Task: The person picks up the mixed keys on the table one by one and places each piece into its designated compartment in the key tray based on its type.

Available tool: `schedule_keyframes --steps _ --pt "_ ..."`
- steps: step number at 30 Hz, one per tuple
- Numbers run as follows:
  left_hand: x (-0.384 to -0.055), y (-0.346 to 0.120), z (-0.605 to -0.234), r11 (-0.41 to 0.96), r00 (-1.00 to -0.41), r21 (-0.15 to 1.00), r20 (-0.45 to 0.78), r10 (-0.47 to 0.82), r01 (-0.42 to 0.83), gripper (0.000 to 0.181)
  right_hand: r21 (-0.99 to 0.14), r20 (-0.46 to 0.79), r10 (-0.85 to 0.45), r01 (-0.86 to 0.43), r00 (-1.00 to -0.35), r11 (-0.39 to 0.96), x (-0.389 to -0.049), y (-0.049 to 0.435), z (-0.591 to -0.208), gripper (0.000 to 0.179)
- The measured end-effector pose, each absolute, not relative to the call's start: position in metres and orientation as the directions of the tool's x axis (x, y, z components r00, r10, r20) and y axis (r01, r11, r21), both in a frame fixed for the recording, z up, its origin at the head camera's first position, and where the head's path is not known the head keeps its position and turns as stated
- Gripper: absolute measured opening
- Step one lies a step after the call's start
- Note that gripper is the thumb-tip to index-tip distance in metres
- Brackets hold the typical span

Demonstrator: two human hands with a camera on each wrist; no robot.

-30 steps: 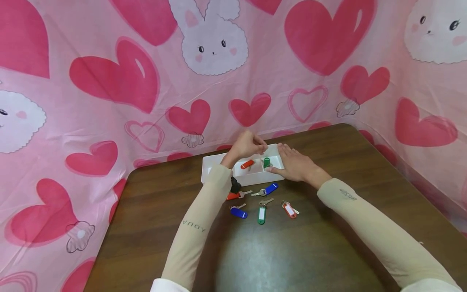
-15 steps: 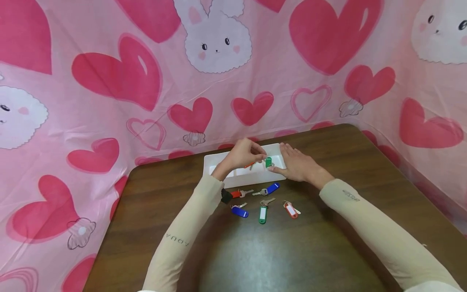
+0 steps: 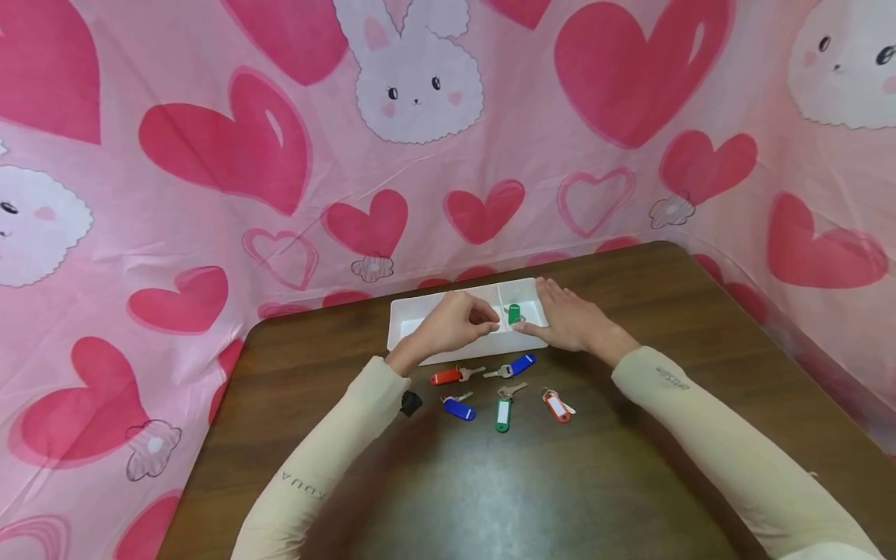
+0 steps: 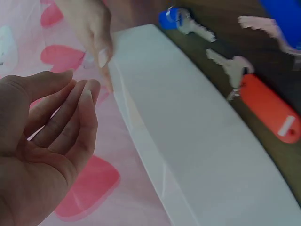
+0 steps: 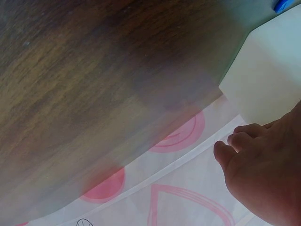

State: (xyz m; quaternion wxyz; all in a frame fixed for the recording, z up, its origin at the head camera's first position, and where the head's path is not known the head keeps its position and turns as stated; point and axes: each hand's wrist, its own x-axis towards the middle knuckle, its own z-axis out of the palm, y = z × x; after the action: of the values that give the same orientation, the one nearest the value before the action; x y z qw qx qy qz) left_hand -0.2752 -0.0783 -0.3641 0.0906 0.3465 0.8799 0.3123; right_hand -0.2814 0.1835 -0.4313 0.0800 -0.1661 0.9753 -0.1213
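A long white divided tray (image 3: 462,348) stands near the back of the table. My left hand (image 3: 451,320) hovers over its middle, fingers loosely curled toward the thumb; in the left wrist view nothing shows between the fingertips. My right hand (image 3: 577,315) rests against the tray's right end, fingers straight, thumb on the front rim. A key with a green tag (image 3: 514,313) lies in the right compartment. My left hand hides part of the middle compartment. In front of the tray lie a red-tagged key (image 3: 446,376) and a blue-tagged key (image 3: 522,363).
Nearer on the wooden table (image 3: 532,490) lie another blue-tagged key (image 3: 459,409), a green-tagged key with a white label (image 3: 503,414) and a red-tagged key with a white label (image 3: 557,406). A pink curtain with hearts (image 3: 483,210) hangs right behind the table.
My left hand has moved down and to the left over the tray; the red-tagged key inside, visible earlier, is now hidden behind it. My right hand stays at the tray's end.
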Motion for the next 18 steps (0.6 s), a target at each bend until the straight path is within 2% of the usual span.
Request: schedule_keyframes --steps 11,18 --pt "-0.251 -0.112 -0.369 0.576 -0.749 0.623 0.025 0.662 0.53 0.021 -0.266 -0.108 -0.344 -0.306 -0.933 0.914 -0.282 0.183 -0.432 0.116" --pt "-0.238 -0.124 -0.37 0.577 -0.727 0.603 0.006 0.687 0.551 0.02 -0.268 -0.122 -0.339 -0.298 -0.933 0.916 -0.282 0.183 -0.433 0.117"
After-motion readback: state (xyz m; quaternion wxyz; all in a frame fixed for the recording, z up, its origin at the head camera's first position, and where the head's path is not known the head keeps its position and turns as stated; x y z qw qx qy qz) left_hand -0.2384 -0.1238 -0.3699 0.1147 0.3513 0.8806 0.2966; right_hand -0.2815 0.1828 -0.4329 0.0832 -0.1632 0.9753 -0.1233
